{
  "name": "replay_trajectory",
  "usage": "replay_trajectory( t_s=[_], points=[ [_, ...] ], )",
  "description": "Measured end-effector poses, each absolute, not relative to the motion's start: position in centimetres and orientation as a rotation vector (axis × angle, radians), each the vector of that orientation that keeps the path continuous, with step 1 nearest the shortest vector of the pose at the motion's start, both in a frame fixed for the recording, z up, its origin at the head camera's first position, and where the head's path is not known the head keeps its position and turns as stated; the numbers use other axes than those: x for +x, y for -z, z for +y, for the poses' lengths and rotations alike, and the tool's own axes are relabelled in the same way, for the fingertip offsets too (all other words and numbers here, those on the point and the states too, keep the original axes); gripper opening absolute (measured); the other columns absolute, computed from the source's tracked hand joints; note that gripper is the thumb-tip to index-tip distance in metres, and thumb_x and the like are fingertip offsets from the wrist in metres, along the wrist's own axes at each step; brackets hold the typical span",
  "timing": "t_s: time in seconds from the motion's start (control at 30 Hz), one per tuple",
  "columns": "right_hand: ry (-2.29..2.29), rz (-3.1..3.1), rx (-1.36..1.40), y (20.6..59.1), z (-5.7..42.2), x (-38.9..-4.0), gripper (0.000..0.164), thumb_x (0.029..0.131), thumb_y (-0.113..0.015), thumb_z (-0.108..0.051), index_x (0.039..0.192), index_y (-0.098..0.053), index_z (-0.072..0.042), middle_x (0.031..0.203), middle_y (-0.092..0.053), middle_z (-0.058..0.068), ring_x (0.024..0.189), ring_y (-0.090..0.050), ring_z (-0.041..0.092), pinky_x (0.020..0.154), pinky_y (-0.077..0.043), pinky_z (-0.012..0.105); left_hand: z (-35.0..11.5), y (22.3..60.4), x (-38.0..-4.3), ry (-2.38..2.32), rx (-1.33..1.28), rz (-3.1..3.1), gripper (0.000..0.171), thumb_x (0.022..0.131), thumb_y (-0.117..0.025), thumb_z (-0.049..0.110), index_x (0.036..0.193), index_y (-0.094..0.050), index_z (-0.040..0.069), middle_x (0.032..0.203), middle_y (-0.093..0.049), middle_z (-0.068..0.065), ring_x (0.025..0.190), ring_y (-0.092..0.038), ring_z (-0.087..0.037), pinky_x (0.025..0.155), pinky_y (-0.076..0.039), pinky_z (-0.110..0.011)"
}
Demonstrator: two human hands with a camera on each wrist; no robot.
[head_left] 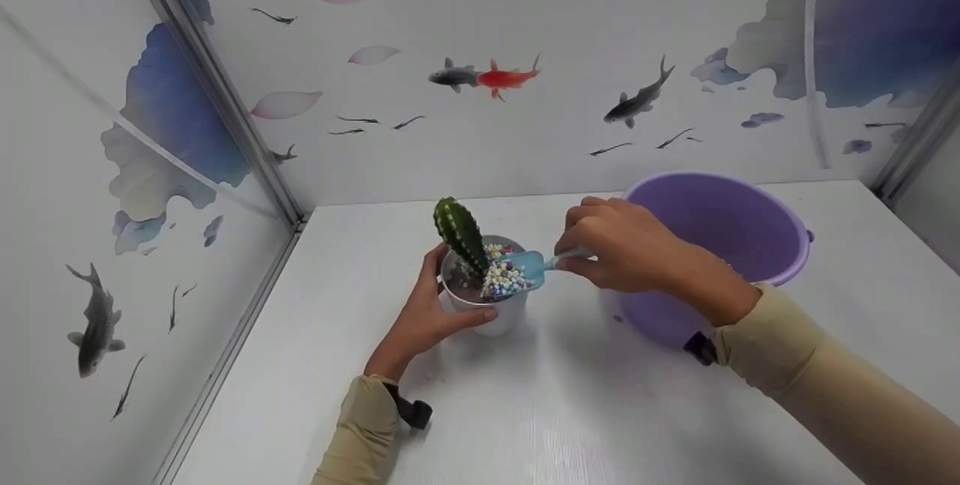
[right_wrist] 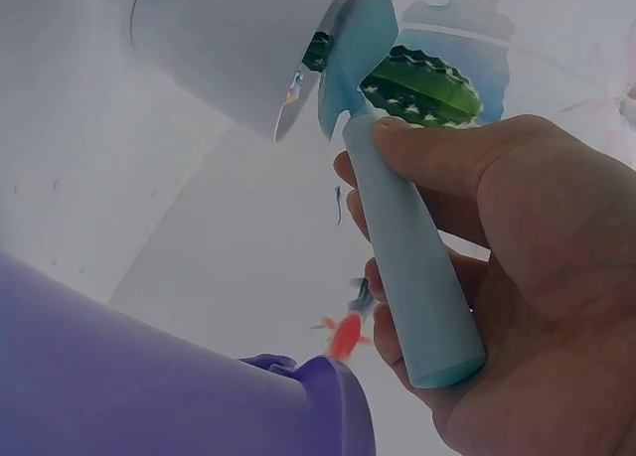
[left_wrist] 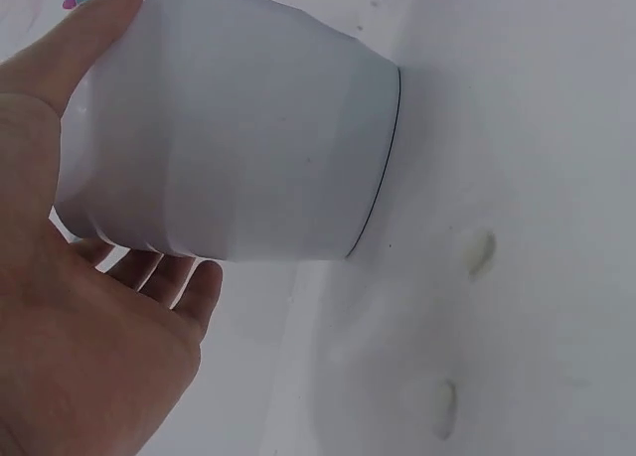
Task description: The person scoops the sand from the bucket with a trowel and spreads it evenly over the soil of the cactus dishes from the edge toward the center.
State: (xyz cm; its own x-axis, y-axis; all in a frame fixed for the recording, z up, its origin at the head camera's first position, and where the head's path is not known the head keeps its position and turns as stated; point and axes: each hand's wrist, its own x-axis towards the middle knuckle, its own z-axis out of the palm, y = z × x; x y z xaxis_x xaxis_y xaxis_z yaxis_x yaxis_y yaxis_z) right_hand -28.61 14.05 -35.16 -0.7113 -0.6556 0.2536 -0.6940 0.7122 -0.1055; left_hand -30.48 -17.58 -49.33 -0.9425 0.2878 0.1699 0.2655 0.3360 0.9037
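Observation:
A white flower pot stands on the table with a green cactus leaning left in it. My left hand grips the pot's side, thumb across the front and fingers around the far side. In my right hand is the handle of a light blue toy-like shovel, its thumb laid along the handle. The shovel's blade tilts over the pot's right rim. Small multicoloured pebbles lie on the right part of the soil, up against the blade; greyish soil shows on the left.
A purple bucket stands to the right, behind and below my right forearm. A few small pieces lie on the white table near the pot. Printed panels with fish rise at the back and left.

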Motion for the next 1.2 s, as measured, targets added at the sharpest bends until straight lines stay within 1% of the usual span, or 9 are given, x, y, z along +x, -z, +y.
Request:
replay_trajectory(
  t_s=[0.13,0.27,0.37,0.47,0.6,0.7,0.97,1.2],
  points=[
    [-0.262,-2.734,1.069,35.0,14.0,-28.5,0.015,0.094,-0.086,-0.023,0.107,-0.088,-0.017,0.099,-0.076,-0.001,0.092,-0.065,0.019,0.076,-0.060,0.039,-17.6,49.4,-30.4,-1.708,0.531,2.552,0.127,0.074,-0.100,0.047,0.171,-0.018,0.032,0.177,-0.027,-0.001,0.167,-0.025,-0.028,0.135,-0.023,-0.063],
    [-0.255,-2.743,1.062,34.9,13.8,-28.4,0.014,0.095,-0.085,-0.023,0.107,-0.088,-0.018,0.101,-0.076,-0.001,0.093,-0.065,0.020,0.077,-0.060,0.040,-18.1,49.4,-30.4,-1.695,0.555,2.535,0.126,0.077,-0.098,0.046,0.172,-0.016,0.031,0.179,-0.023,-0.002,0.168,-0.023,-0.028,0.136,-0.024,-0.061],
    [-0.252,-2.752,1.058,34.8,13.7,-28.3,0.015,0.095,-0.085,-0.023,0.108,-0.088,-0.017,0.102,-0.077,0.000,0.094,-0.065,0.020,0.077,-0.060,0.040,-18.6,49.4,-30.4,-1.708,0.584,2.496,0.123,0.080,-0.096,0.043,0.172,-0.016,0.030,0.180,-0.021,-0.001,0.169,-0.019,-0.025,0.137,-0.025,-0.057],
    [-0.249,-2.763,1.050,34.7,13.6,-28.2,0.016,0.095,-0.085,-0.024,0.109,-0.087,-0.017,0.102,-0.077,0.000,0.094,-0.065,0.019,0.078,-0.060,0.040,-19.0,49.5,-30.5,-1.746,0.623,2.441,0.118,0.082,-0.094,0.037,0.172,-0.017,0.029,0.180,-0.023,0.000,0.170,-0.019,-0.023,0.137,-0.024,-0.056],
    [-0.247,-2.776,1.039,34.6,13.5,-28.2,0.016,0.095,-0.086,-0.023,0.110,-0.087,-0.017,0.103,-0.077,0.000,0.095,-0.065,0.019,0.080,-0.061,0.041,-19.3,49.4,-30.6,-1.766,0.644,2.405,0.116,0.083,-0.094,0.033,0.171,-0.018,0.029,0.178,-0.028,0.001,0.168,-0.024,-0.021,0.137,-0.025,-0.052],
    [-0.237,-2.775,1.039,34.6,13.5,-28.1,0.016,0.094,-0.086,-0.023,0.110,-0.087,-0.018,0.102,-0.077,-0.001,0.094,-0.065,0.019,0.079,-0.061,0.040,-19.2,49.3,-30.7,-1.766,0.638,2.412,0.116,0.082,-0.095,0.033,0.171,-0.020,0.028,0.177,-0.030,0.001,0.167,-0.026,-0.020,0.137,-0.026,-0.050],
    [-0.200,-2.755,1.052,34.4,13.5,-27.9,0.015,0.093,-0.087,-0.023,0.108,-0.088,-0.018,0.099,-0.077,-0.002,0.091,-0.065,0.018,0.075,-0.060,0.038,-18.9,49.4,-30.8,-1.761,0.630,2.444,0.117,0.080,-0.097,0.033,0.170,-0.023,0.025,0.177,-0.030,0.001,0.168,-0.024,-0.022,0.136,-0.029,-0.051],
    [-0.151,-2.769,1.053,34.1,13.6,-27.8,0.013,0.092,-0.088,-0.022,0.105,-0.088,-0.019,0.099,-0.078,-0.002,0.092,-0.066,0.019,0.077,-0.062,0.040,-18.8,49.5,-30.9,-1.748,0.627,2.471,0.117,0.079,-0.097,0.034,0.170,-0.024,0.026,0.176,-0.031,0.001,0.167,-0.026,-0.023,0.135,-0.032,-0.051]
  ],
)
